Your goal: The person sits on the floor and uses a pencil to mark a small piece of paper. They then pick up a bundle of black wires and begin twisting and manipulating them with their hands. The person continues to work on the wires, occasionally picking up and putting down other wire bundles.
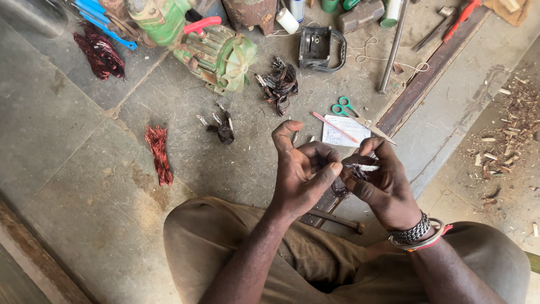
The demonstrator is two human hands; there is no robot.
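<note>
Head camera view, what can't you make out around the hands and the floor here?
- Small dark wire bundle: mostly covered by the fingers of the left hand and right hand; its shape is unclear.
- Hammer: its head is hidden under the hands.
- Green motor: cut off by the top edge.
- Paper slip: writing too small to tell.

Bare floor [73, 169] lies open leftward; scissors [344, 107], paper [344, 132] and wire scraps [279, 84] crowd ahead.
</note>
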